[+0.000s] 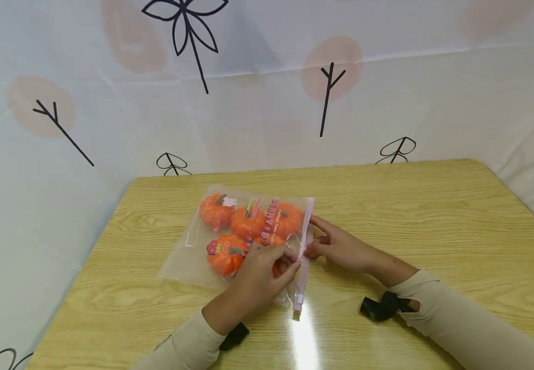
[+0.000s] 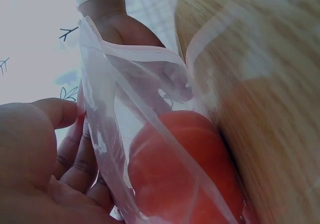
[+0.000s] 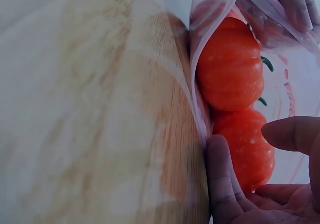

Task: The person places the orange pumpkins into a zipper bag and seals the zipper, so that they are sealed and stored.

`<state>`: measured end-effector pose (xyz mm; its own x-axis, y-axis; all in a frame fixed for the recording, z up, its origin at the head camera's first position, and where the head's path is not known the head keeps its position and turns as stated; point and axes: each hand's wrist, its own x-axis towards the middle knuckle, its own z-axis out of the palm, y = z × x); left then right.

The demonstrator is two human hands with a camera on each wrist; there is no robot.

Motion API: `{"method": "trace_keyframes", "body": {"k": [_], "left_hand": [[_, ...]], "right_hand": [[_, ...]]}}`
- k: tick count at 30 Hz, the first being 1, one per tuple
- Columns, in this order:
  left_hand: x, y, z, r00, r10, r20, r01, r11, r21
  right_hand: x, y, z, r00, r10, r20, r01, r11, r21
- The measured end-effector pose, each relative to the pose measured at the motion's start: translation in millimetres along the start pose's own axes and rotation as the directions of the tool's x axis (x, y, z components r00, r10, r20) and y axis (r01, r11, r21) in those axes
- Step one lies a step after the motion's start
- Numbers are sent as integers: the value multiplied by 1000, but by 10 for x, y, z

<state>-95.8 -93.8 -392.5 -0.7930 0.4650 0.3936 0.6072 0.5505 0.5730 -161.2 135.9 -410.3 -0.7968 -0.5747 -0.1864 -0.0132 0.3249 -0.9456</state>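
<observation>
A clear zip bag point(image 1: 179, 257) with a pink zip strip lies on the table, its mouth to the right. Several small orange toy pumpkins point(image 1: 226, 255) with green stems sit inside it. My left hand point(image 1: 262, 270) lies over the bag's near part and pinches the upper lip of the mouth between thumb and fingers. At the other side of the mouth my right hand point(image 1: 341, 246) touches the zip edge, thumb and forefinger apart. Both wrist views show the mouth parted, with a pumpkin point(image 2: 185, 169) close inside. In the right wrist view, two pumpkins point(image 3: 230, 66) lie between the lips.
The bag rests on a wood-grain table point(image 1: 410, 205). Behind it hangs a pale cloth point(image 1: 257, 113) with plant drawings. A zip slider point(image 1: 299, 299) sits at the strip's near end. Dark wrist cameras point(image 1: 380, 307) are strapped under both sleeves.
</observation>
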Motion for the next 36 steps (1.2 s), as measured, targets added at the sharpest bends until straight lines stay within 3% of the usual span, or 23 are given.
{"method": "trace_keyframes", "body": {"k": [13, 24, 36], "left_hand": [[4, 2, -22, 1000, 1, 2, -1, 1000, 15], [7, -18, -8, 1000, -15, -1, 15, 1000, 0], [19, -14, -20, 1000, -30, 4, 30, 1000, -2]], "right_hand": [[0, 30, -15, 999, -44, 17, 43, 999, 16], [-10, 28, -34, 998, -30, 50, 30, 1000, 5], [29, 56, -20, 994, -93, 64, 92, 996, 10]]}}
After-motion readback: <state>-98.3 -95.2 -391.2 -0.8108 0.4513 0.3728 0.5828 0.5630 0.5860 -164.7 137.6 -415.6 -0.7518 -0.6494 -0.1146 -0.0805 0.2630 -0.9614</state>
